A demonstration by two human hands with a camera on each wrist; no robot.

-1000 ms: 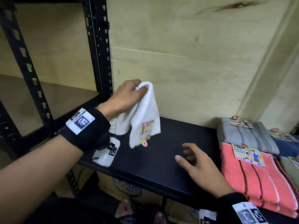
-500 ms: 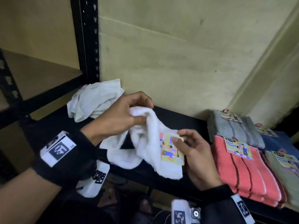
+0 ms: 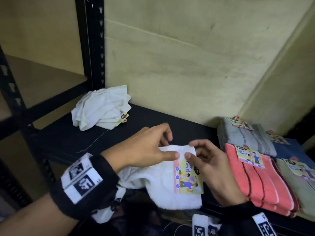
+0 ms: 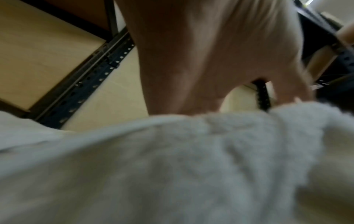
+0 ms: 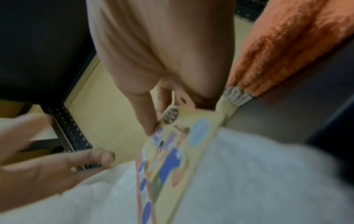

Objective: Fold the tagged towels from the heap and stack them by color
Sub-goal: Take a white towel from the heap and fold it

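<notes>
A white towel (image 3: 163, 189) with a yellow card tag (image 3: 188, 178) hangs over the front of the black shelf (image 3: 153, 120). My left hand (image 3: 150, 147) pinches its top edge between thumb and fingers, and my right hand (image 3: 209, 164) pinches the same edge at the tag end. In the right wrist view the right thumb presses the tag (image 5: 172, 153) on the white towel (image 5: 239, 178). The left wrist view, blurred, shows the left hand (image 4: 210, 57) over white cloth (image 4: 172, 166). A crumpled heap of white towels (image 3: 102, 109) lies at the shelf's back left.
Folded stacks sit at the right: coral towels (image 3: 255, 181), a grey one (image 3: 245, 135) behind, blue (image 3: 288, 149) and pale green (image 3: 300, 183) further right. A black slotted upright (image 3: 90, 41) stands left, with a yellow wall (image 3: 187, 57) behind the shelf.
The left hand brought the white towel down from the air to the shelf front. The right hand came off the shelf, took the tag end, and both now pinch the top edge.
</notes>
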